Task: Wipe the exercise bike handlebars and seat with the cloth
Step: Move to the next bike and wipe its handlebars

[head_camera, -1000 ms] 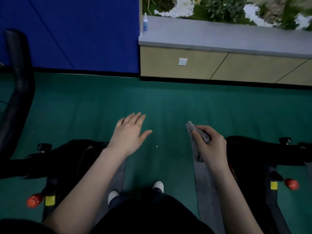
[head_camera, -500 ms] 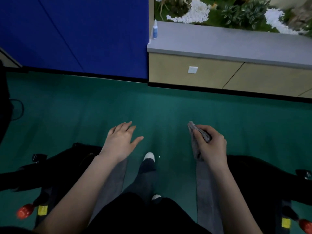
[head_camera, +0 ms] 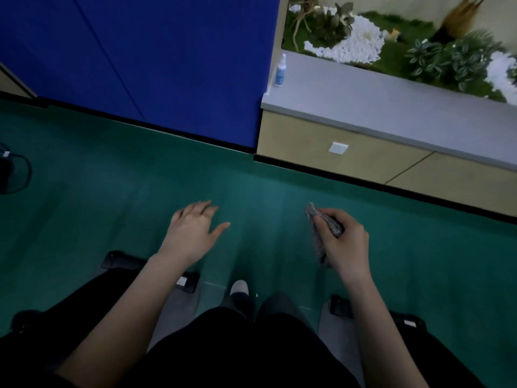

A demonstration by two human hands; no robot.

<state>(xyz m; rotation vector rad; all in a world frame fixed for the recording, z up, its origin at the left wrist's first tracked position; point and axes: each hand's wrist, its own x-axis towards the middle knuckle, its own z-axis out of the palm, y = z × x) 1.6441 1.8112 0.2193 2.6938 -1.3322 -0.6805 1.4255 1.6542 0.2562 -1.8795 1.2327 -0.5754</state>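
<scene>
Grey cloth (head_camera: 316,236) is bunched in the right hand (head_camera: 348,245), whose fingers curl round it, one end hanging below the palm above the green floor (head_camera: 112,191). Beside it the left hand (head_camera: 193,233) is held out flat, fingers loosely spread and grasping nothing. Dark machine bases (head_camera: 70,309) flank the person's legs at bottom left and right, with a white shoe (head_camera: 239,287) between them. A spray bottle (head_camera: 280,71) stands at the left corner of the grey counter (head_camera: 391,107), against the blue wall (head_camera: 167,51). Plants and white pebbles (head_camera: 355,43) lie along its far edge.

open: green floor (head_camera: 140,191) ahead | blocked: cabinet (head_camera: 349,161) front-right | blue wall (head_camera: 167,65) beyond
</scene>
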